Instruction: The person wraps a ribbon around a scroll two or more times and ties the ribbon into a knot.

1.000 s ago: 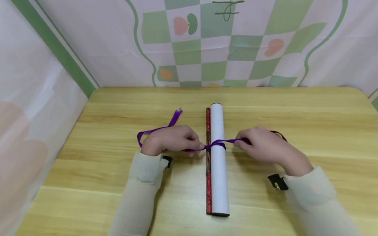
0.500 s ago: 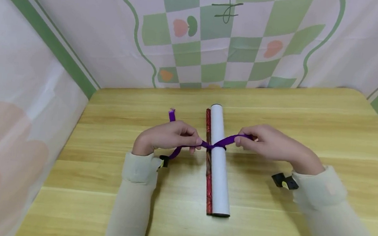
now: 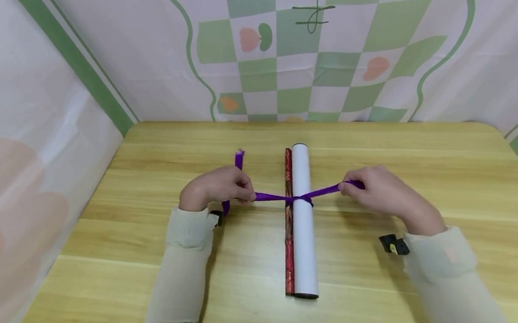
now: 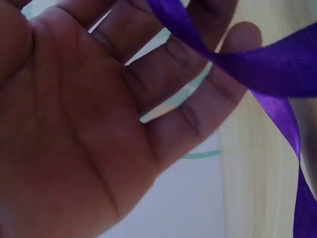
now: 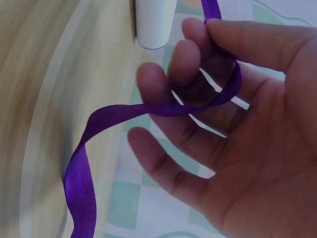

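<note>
A white roll [image 3: 305, 239] with dark ends lies lengthwise on the wooden table, with a narrow red patterned strip [image 3: 288, 263] along its left side. Round its middle goes a purple ribbon [image 3: 324, 191], crossed on top. My left hand [image 3: 219, 186] pinches one end of the ribbon to the left of the roll; the loose tail hangs behind and below the hand. On the right, my right hand [image 3: 378, 191] pinches the other end between thumb and forefinger, raised a little higher. In the right wrist view the ribbon's tail [image 5: 81, 183] trails across the lower fingers.
The wooden table [image 3: 138, 243] reaches back to a cloth [image 3: 296, 66] with green and white checks. Another printed cloth [image 3: 14, 169] stands along the left side. Small black devices [image 3: 393, 244] sit at the sleeve cuffs.
Both hands have moved apart, the left one leftward and the right one rightward and slightly up. The ribbon between them is drawn straighter across the roll.
</note>
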`<state>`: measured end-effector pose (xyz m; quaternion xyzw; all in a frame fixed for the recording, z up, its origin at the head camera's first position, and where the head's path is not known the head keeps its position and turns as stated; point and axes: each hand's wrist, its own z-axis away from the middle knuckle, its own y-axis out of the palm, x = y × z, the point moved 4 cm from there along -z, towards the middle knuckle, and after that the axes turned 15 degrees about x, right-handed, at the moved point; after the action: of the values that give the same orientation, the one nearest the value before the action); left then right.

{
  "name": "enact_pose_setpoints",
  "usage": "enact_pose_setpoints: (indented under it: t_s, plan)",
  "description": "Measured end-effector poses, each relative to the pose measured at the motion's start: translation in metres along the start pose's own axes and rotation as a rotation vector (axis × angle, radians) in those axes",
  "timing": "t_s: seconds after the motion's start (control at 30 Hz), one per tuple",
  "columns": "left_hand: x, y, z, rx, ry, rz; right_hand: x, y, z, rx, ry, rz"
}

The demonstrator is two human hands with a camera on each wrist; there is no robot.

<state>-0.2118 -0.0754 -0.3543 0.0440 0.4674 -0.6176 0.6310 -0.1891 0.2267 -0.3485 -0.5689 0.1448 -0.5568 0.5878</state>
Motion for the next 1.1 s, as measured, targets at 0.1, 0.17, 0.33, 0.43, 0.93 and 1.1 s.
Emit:
enact_pose_setpoints:
  t_s: [0.1, 0.17, 0.33, 0.43, 0.93, 1.1]
  plan:
    - [0.004, -0.001, 0.0, 0.004, -0.037, -0.011, -0.004, 0.001, 0.001, 0.027, -0.013, 0.007]
    - [0.007, -0.001, -0.001, 0.009, -0.053, -0.011, -0.006, 0.001, 0.001, 0.04, -0.019, 0.014]
    - [0.006, -0.001, 0.0, 0.017, -0.041, 0.001, -0.007, 0.002, 0.001, 0.074, -0.024, -0.002]
    - [0.004, 0.0, 0.001, 0.023, -0.002, 0.031, -0.005, 0.003, 0.003, 0.108, -0.036, -0.031]
    - [-0.011, 0.003, 0.013, 0.106, 0.15, 0.119, 0.013, 0.005, 0.015, 0.35, -0.304, -0.284]
    - [-0.018, 0.004, 0.018, 0.141, 0.242, 0.125, 0.021, 0.002, 0.018, 0.36, -0.44, -0.373]
